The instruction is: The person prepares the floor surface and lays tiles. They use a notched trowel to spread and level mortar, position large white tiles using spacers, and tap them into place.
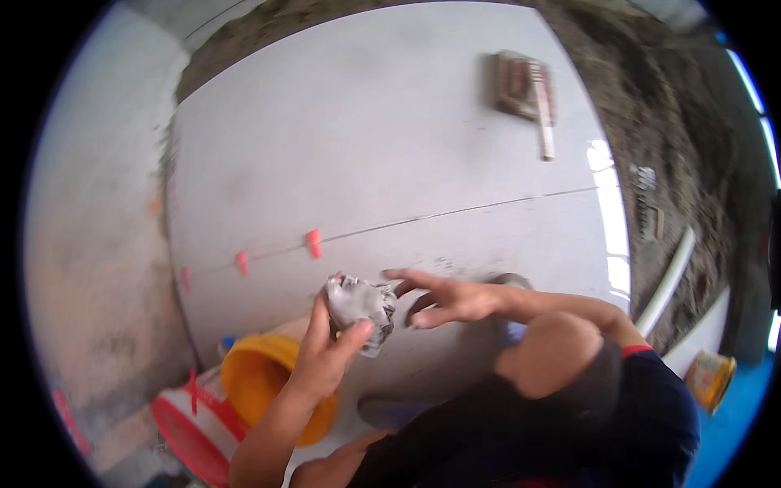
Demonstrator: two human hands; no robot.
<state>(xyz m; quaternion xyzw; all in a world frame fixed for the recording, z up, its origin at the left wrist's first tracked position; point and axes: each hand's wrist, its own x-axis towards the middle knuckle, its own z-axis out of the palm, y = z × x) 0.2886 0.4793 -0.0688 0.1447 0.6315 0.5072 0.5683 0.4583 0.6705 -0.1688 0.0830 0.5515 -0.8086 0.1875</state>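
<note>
My left hand point(325, 350) grips a crumpled grey rag point(362, 305) between thumb and fingers, held above the pale floor tiles point(382, 146). My right hand point(443, 299) hovers just right of the rag with fingers spread, the fingertips touching or almost touching its edge. My bent knee point(553, 350) rises under the right forearm. Several red tile spacers point(313, 242) stand in the joint line between the tiles, just beyond the hands.
A yellow bucket point(260, 382) and a red-and-white container point(195, 423) sit at the lower left by the wall. A wooden-handled trowel or float point(529, 89) lies at the far right of the tiles. Bare dirt point(651, 146), white pipes point(671, 281) and a yellow tub point(709, 378) lie right.
</note>
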